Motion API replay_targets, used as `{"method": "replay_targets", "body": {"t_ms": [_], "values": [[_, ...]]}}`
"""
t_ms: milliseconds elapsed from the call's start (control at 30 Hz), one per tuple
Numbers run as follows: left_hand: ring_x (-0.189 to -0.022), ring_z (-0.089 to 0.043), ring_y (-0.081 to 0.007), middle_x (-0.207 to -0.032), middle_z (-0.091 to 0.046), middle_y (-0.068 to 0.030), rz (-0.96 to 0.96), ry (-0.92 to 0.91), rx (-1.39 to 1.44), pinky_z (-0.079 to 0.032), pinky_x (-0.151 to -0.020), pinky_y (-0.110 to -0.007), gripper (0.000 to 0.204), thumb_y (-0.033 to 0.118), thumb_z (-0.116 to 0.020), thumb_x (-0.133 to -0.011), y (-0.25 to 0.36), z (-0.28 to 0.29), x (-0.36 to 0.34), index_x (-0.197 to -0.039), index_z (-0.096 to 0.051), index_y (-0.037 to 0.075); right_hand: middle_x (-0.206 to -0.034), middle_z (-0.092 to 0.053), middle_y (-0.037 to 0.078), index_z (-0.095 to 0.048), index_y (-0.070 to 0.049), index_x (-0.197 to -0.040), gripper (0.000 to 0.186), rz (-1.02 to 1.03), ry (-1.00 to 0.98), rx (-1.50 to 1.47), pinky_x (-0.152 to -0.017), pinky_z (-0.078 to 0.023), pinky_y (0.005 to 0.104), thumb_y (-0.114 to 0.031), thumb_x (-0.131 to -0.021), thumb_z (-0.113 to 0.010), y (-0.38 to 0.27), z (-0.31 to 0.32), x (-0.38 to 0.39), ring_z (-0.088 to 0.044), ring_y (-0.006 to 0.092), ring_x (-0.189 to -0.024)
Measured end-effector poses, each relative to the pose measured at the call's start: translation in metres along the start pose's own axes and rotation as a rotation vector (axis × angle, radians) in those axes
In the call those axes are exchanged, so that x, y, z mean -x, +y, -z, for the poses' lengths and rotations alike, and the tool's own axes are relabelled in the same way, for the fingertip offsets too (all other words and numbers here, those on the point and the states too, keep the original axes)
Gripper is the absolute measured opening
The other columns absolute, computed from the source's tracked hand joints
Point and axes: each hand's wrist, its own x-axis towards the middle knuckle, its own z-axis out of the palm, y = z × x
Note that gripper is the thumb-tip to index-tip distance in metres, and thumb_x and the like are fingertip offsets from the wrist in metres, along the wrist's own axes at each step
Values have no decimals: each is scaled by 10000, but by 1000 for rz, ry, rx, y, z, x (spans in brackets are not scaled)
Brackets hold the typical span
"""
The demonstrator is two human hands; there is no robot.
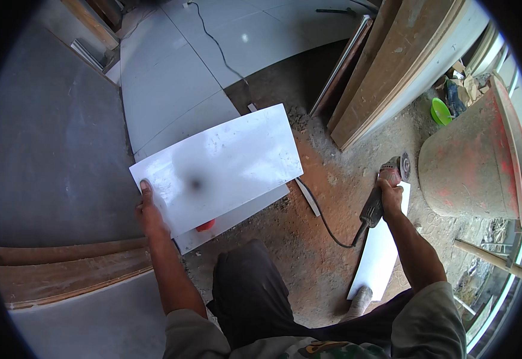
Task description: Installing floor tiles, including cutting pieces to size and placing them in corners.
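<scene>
My left hand point(148, 210) grips the left edge of a glossy white tile point(243, 152), with the thumb on top and the fingers hidden beneath. Under that tile shows part of another pale tile point(237, 218), and a small red thing point(206, 225) peeks out between them. On the right, my right hand point(390, 198) is wrapped round an angle grinder point(371, 210) with a dark body and a reddish head. Its disc point(405, 166) points away from me; whether it spins I cannot tell. Below the grinder lies a long white tile strip point(377, 257), with my foot point(361, 299) at its near end.
The grinder's black cord point(326, 230) runs over the dusty floor point(317, 263). A large dirty bucket point(467, 158) stands at right, near a green bowl point(440, 112). Wooden door frames point(386, 72) rise at the far right. Laid tiles point(171, 78) cover the far floor.
</scene>
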Motion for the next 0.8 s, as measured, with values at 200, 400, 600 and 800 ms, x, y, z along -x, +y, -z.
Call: {"method": "replay_targets", "body": {"t_ms": [200, 400, 600, 800], "values": [[-1086, -543, -222, -1222, -591, -139, 134, 10, 94, -397, -976, -350, 706, 542, -622, -861, -21, 0, -29, -1229, -579, -58, -751, -549, 94, -494, 83, -1020, 551, -40, 17, -420, -530, -501, 317, -360, -768, -705, -31, 48, 71, -561, 180, -563], [-1214, -489, -266, -1362, -493, -167, 192, -60, 66, -344, -1053, -392, 773, 563, -575, -880, -38, 64, -67, -1345, -467, -45, -732, -539, 77, -520, 17, -970, 416, -23, 17, -543, -559, -513, 321, -357, -837, -645, -80, 117, 100, -576, 189, -607], [-1244, -462, -287, -1375, -479, -166, 244, -57, 122, -306, -1080, -384, 783, 578, -571, -876, -66, 72, -74, -1358, -456, -28, -676, -539, 54, -537, -66, -891, 301, 38, -23, -578, -558, -521, 331, -364, -886, -576, -128, 156, 117, -580, 182, -574], [-1162, -525, -290, -1295, -532, -184, 359, -137, 87, -386, -1016, -390, 825, 598, -601, -849, -105, 15, -52, -1314, -471, -72, -633, -573, 130, -520, 11, -878, 479, -97, -66, -686, -537, -547, 358, -466, -837, -549, -117, 118, 115, -613, 270, -542]]}}
